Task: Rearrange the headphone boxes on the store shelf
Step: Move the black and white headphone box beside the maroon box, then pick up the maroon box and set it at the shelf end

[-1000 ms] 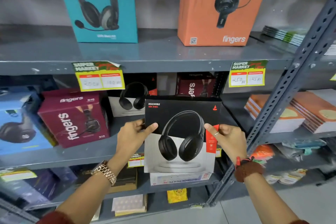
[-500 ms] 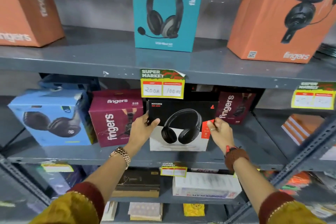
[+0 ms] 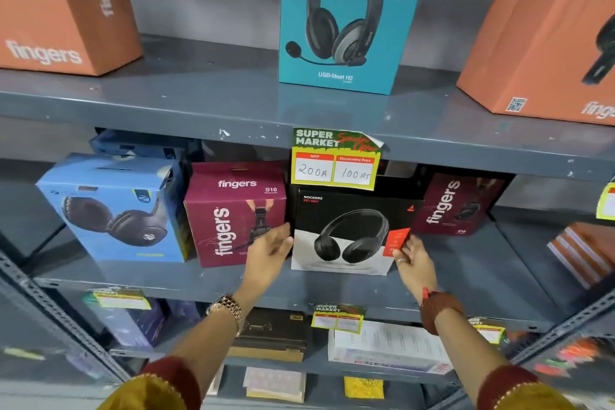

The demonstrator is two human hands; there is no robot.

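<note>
The black Rockerz box (image 3: 349,230) is seated upright on the middle shelf (image 3: 332,289), just right of the maroon Fingers box (image 3: 233,213), and is flanked by the left hand (image 3: 268,251) and right hand (image 3: 414,263), fingers extended and loose against its side edges, nothing gripped; release and squaring are judged next.

Both arms outstretched — left hand (image 3: 268,251) and right hand (image 3: 414,265) loosely open
</note>
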